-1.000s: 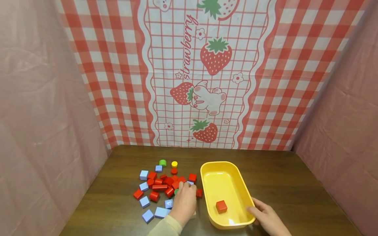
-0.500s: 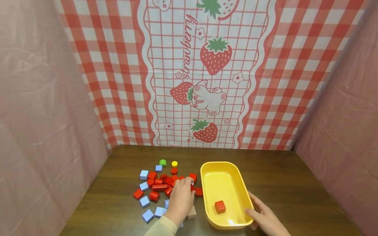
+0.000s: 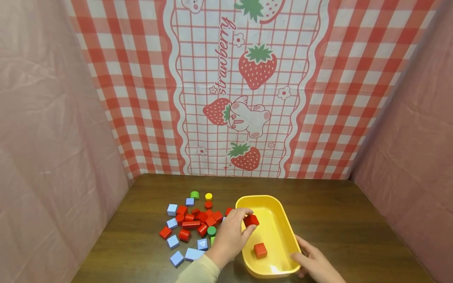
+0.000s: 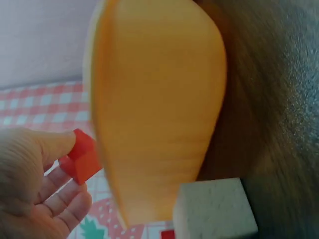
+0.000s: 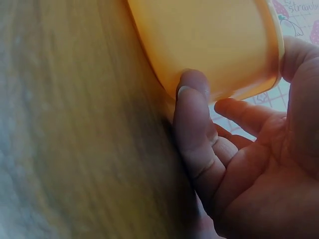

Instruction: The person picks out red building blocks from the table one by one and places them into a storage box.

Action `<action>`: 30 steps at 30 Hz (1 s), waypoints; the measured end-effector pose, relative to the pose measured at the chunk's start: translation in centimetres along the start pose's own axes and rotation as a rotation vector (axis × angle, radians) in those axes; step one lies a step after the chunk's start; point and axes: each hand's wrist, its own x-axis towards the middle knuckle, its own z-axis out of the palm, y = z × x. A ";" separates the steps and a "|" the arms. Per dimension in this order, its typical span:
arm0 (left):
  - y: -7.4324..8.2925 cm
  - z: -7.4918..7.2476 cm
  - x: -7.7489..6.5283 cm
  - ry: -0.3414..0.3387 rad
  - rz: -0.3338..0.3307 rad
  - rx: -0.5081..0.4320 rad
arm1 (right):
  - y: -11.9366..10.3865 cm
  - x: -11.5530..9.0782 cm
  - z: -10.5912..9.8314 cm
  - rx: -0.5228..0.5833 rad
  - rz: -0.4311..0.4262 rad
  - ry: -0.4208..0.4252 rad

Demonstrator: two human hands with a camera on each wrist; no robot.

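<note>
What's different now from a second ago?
The left hand moved right from the scattered blocks, now pinching a red block at the rim of the yellow tub. The tub slid slightly left. The right hand still holds it; another red block stays inside.

I count my left hand (image 3: 230, 237) and my right hand (image 3: 316, 261), two in all; one yellow tub (image 3: 274, 226) holding one red cube (image 3: 260, 250); one held red block (image 3: 252, 221); on the one table (image 3: 325, 212), seven blue blocks (image 3: 173, 241) plus one partly hidden, three green pieces (image 3: 211, 231), one yellow disc (image 3: 208, 196), one pale block (image 4: 214, 211), at least a dozen red pieces (image 3: 191, 225).
</note>
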 end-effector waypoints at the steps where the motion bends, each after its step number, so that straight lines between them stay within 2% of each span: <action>1: 0.0 0.4 0.3 -0.026 0.022 0.027 | 0.1 0.0 0.0 -0.002 -0.001 0.000; 6: -0.3 2.1 1.4 -0.131 0.092 0.212 | 0.4 0.1 0.0 -0.006 -0.029 -0.002; 10: -0.6 3.0 1.6 -0.190 0.070 0.309 | 0.4 0.1 0.2 0.002 -0.036 -0.006; 19: -0.6 3.7 1.5 -0.252 0.013 0.380 | 0.1 0.0 0.1 0.010 0.001 0.006; 30: -0.5 4.0 1.6 -0.255 -0.016 0.382 | 0.1 0.0 0.0 0.008 0.007 0.004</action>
